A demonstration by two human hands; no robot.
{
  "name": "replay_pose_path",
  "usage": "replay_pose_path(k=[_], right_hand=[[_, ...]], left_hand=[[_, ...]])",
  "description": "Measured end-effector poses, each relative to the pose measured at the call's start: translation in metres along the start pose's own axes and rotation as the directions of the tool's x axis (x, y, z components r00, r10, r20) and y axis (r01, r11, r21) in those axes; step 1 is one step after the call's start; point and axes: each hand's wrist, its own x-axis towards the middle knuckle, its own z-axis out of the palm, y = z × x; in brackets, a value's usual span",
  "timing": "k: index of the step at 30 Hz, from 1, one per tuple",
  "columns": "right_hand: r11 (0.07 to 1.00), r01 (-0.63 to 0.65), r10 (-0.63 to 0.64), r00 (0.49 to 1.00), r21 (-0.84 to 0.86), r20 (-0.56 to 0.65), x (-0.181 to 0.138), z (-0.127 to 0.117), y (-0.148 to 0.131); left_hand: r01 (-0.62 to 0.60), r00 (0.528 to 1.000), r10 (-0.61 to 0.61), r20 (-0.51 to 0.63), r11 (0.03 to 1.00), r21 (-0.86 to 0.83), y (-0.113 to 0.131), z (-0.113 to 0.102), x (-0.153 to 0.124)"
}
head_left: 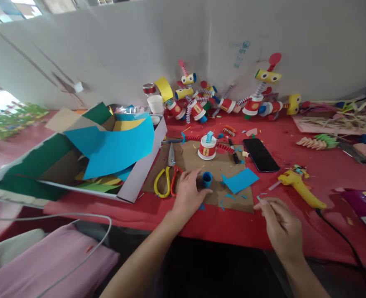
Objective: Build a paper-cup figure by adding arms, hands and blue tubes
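Observation:
A short blue paper tube (207,179) stands upright on the brown cardboard (189,157). My left hand (189,191) is just left of it, thumb and fingers apart and curved toward it, without a clear grip. Farther right, my right hand (280,221) is low over the red table, its thumb and forefinger pinched on a small pale blue paper scrap (258,198). Scissors (167,176) with yellow and red handles lie left of my left hand. A blue paper piece (241,180) rests between the hands. Behind the tube sits a white-and-red paper cup (207,147) with folded red strips as arms.
A box (139,174) of coloured paper stands at left. A phone (260,154), a black pen (233,152) and a yellow glue gun (302,189) with a cord lie at right. Several paper-cup figures (197,109) line the wall. A purple device (364,209) is at the right edge.

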Motion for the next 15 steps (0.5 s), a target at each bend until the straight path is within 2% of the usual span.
replay_pose_path(k=[4,8,12,15], right_hand=[[0.997,-0.067,0.067,0.998,0.034,-0.01,0.0,0.0,0.004],[0.993,-0.106,0.107,0.994,0.059,-0.016,-0.001,0.001,0.007],[0.998,-0.055,0.056,0.998,0.016,-0.036,-0.002,0.0,0.005],[0.995,0.073,-0.076,0.996,-0.064,-0.047,-0.005,-0.001,-0.001]], left_hand=[[0.048,0.995,-0.048,-0.083,0.999,0.002,-0.008,-0.012,-0.015],[0.117,0.98,-0.13,-0.153,0.989,-0.091,-0.009,-0.016,-0.034],[0.109,0.962,-0.145,-0.23,0.98,-0.165,-0.006,-0.019,-0.05],[0.093,0.936,-0.117,-0.332,0.992,-0.088,-0.013,-0.027,-0.058]])
